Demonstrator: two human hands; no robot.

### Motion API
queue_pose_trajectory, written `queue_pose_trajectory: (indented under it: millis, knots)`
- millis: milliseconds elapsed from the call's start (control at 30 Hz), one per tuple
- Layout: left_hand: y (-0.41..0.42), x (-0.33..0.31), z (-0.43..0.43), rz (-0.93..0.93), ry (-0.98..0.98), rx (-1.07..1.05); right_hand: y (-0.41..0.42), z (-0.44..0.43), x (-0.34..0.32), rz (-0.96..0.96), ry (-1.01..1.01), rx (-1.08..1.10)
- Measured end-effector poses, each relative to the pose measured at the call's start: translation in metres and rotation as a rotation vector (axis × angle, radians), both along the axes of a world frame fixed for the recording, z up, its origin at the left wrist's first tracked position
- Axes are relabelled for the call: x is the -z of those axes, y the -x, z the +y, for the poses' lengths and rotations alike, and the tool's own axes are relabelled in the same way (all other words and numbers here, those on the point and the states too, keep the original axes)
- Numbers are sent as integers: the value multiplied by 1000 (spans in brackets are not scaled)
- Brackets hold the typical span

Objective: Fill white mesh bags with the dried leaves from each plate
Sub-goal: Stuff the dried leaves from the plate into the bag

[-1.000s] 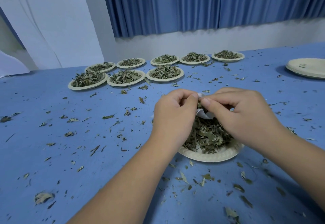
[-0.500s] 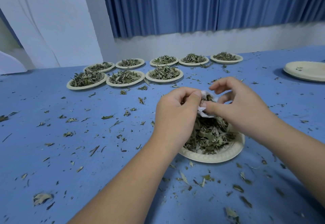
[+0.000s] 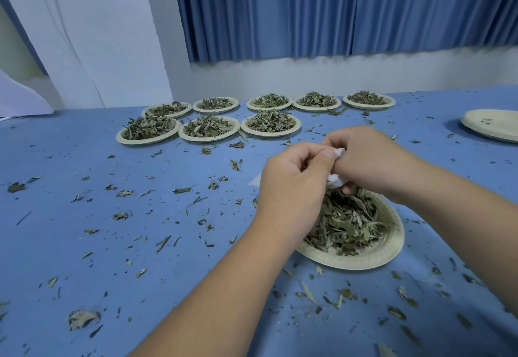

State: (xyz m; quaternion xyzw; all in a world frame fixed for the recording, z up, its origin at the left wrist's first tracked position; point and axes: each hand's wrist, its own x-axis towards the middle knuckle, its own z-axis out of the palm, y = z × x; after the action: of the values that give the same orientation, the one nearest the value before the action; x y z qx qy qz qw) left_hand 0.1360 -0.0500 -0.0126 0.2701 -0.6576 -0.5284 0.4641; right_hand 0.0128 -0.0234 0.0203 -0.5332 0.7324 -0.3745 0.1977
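White mesh bag point(image 3: 336, 182) pinched by left hand point(image 3: 291, 185) and right hand point(image 3: 370, 160); plate point(image 3: 364, 259) of dried leaves point(image 3: 347, 222) beneath.

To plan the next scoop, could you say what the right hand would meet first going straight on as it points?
Most likely the dried leaves on the near plate: the right hand, holding the white mesh bag, points down just above them, though depth is unclear.

Crumpled small white mesh bag point(image 3: 335, 182) held just above round beige paper plate point(image 3: 364, 262) w/ heap of dried green leaves point(image 3: 347, 222); 8 more leaf-filled plates point(image 3: 208, 140) at back.
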Motion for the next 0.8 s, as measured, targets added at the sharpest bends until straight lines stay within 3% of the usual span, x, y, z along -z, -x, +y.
queue_pose_trajectory:
  millis: [100,267,333,700,800]
  knots:
    - [1,1,-2,13,-19,-35,-2,0,1,-17,-22,-36]
    - [-2,2,-8,24,9,-142,11,11,-10,-469,-99,-239]
    - [-2,2,-9,40,-15,-130,15,13,-16,-559,-123,-242]
    - [-1,0,-3,-11,34,-102,-3,-7,-6,-118,-114,-26]
    - [-3,0,-5,-10,55,-124,1,-3,-9,-222,-106,-101]
